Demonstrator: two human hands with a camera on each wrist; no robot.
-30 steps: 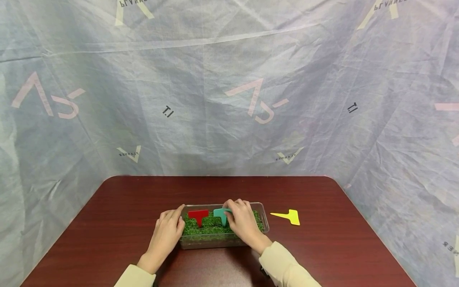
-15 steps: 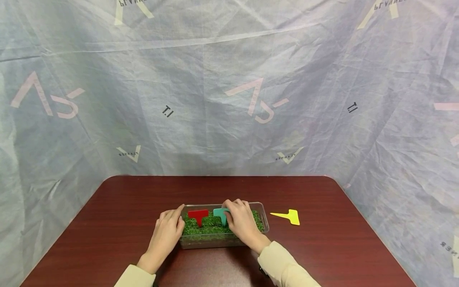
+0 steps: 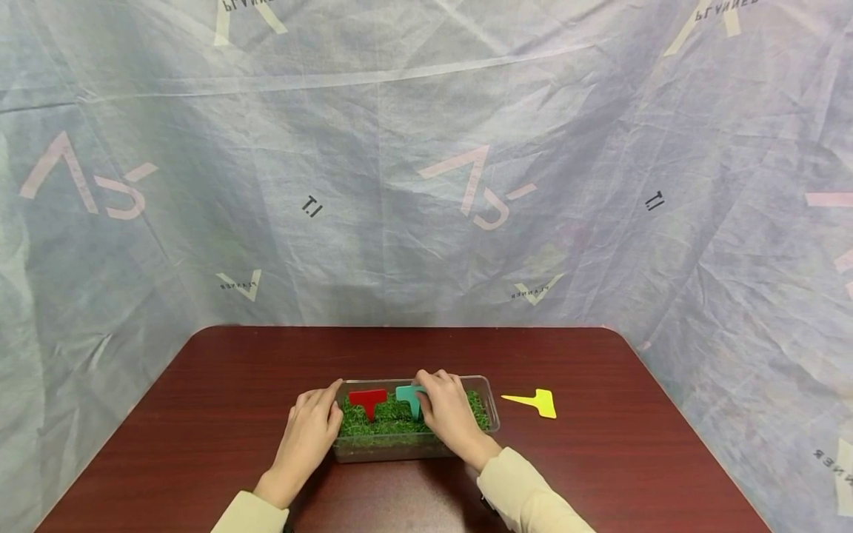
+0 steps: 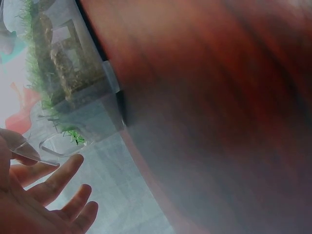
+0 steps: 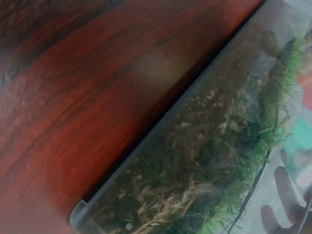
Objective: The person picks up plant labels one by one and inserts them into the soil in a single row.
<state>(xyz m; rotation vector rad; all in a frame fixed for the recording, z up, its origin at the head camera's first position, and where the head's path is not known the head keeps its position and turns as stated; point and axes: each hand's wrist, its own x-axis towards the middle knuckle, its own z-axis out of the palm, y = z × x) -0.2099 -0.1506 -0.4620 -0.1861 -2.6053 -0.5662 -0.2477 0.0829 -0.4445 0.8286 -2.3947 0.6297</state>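
Teal tag (image 3: 406, 395) stands upright, seemingly pinched by the right hand (image 3: 449, 412); the left hand (image 3: 309, 428) grips the clear box (image 3: 386, 450), likely steadying it.

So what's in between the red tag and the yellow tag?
The head view shows the teal tag, the right hand, grass, the clear box's end wall and a little bare table.

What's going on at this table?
A person's right hand pinches a teal T-shaped marker with its stem down in the grass of a clear tray. The left hand holds the tray's left end. A red marker stands in the grass too; a yellow marker lies on the table, right of the tray.
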